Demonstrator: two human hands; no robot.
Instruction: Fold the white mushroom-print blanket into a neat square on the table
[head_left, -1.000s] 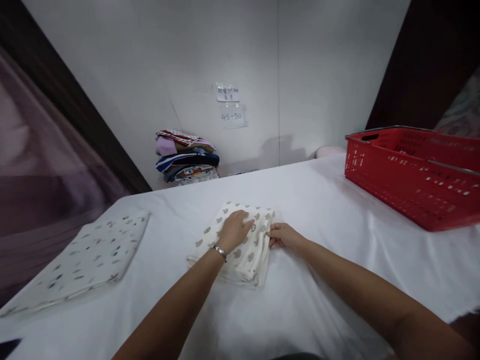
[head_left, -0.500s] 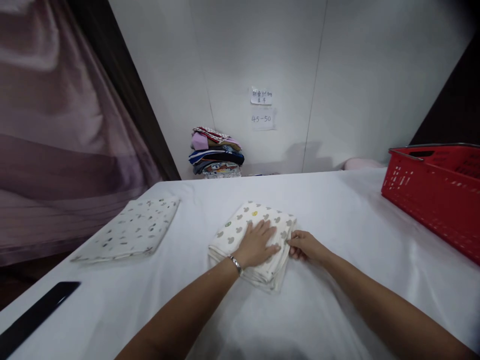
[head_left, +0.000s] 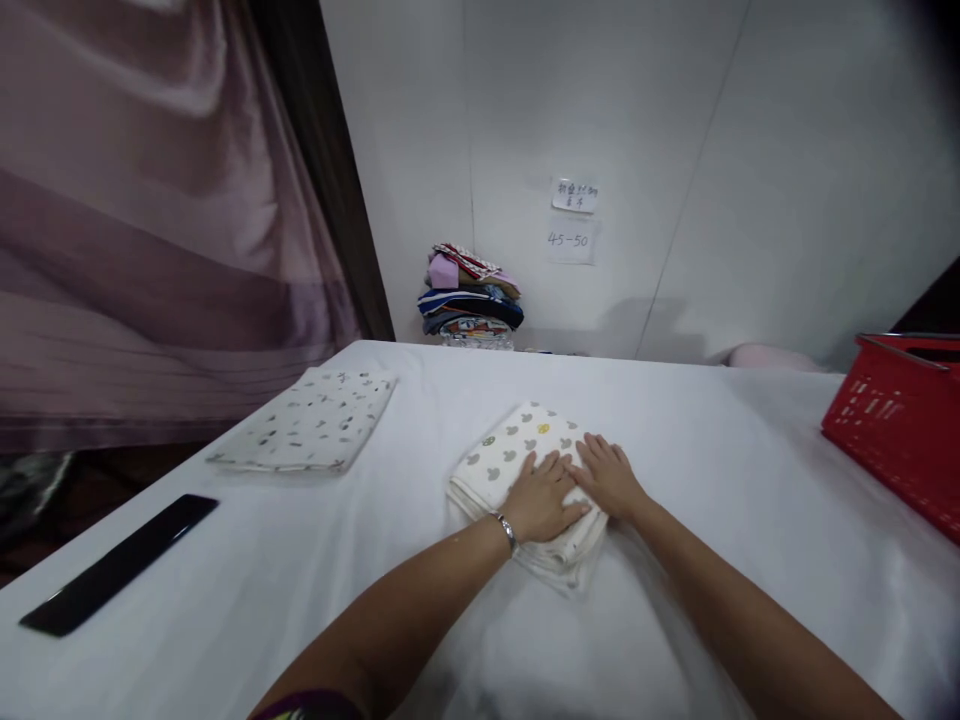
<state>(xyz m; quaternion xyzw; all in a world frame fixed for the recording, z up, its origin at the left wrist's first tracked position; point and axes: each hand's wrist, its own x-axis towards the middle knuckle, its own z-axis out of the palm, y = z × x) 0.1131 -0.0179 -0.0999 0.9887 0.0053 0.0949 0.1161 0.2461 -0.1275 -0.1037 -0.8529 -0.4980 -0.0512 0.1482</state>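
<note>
A folded white cloth (head_left: 504, 452) with grey mushroom-like shapes and a few yellow and green ones lies in several layers on the white-covered table (head_left: 360, 580). My left hand (head_left: 541, 500), with a silver bracelet at the wrist, rests flat on top of it with fingers spread. Beside it, my right hand (head_left: 609, 478) lies open over the cloth's right edge, its fingertips close to those of the left. The two hands cover much of the cloth's right half.
Another folded white cloth with small dark prints (head_left: 311, 425) lies at the left. Nearer me on that side is a flat black strip (head_left: 120, 565). A red basket (head_left: 900, 430) stands at the right. Folded fabrics (head_left: 471, 300) are stacked by the wall, and a pinkish curtain (head_left: 150, 250) hangs left.
My right hand has let go of the cloth's right edge and moved onto its top, fingers now spread. The left hand stays flat on the cloth. The camera view has shifted left.
</note>
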